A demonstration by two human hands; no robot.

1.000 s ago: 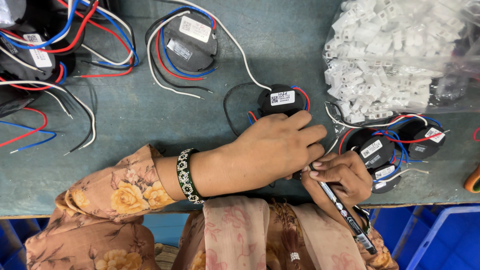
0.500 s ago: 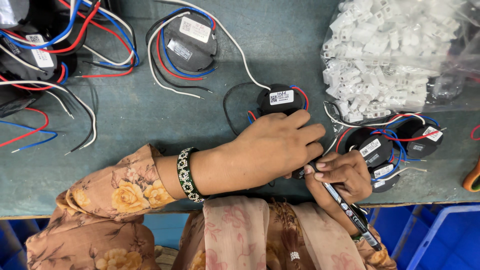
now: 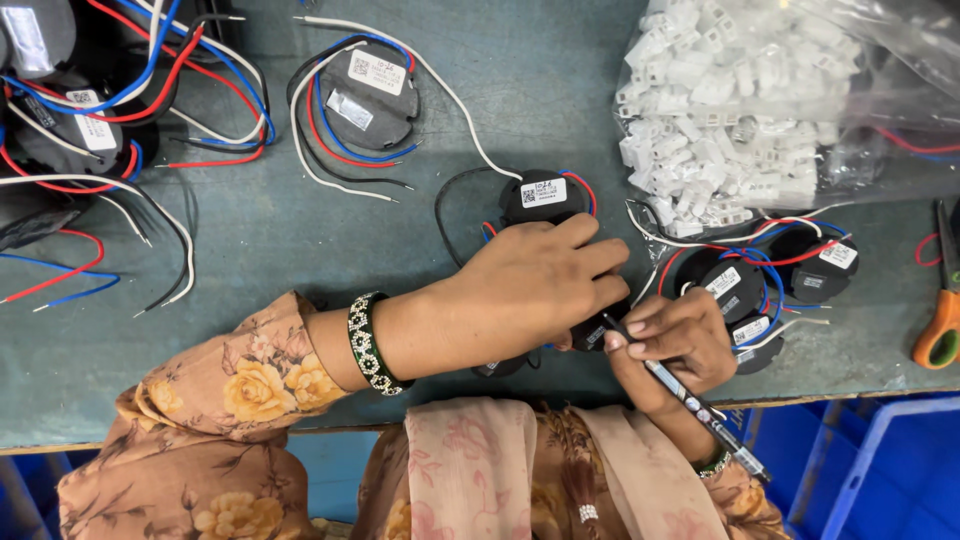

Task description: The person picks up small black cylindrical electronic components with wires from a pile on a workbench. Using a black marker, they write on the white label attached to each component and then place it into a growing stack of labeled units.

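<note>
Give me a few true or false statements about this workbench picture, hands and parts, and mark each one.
1. The right hand holds a pen. True.
2. The left hand rests on a black round module. True.
3. The bag holds red connectors. False: they are white.
4. The scissors lie at the far left. False: they lie at the right edge.
5. The left wrist wears a bracelet. True.

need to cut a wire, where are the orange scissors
In the head view the orange-handled scissors lie at the far right edge of the green table, right of the black round modules and below the bag of white connectors.
</note>
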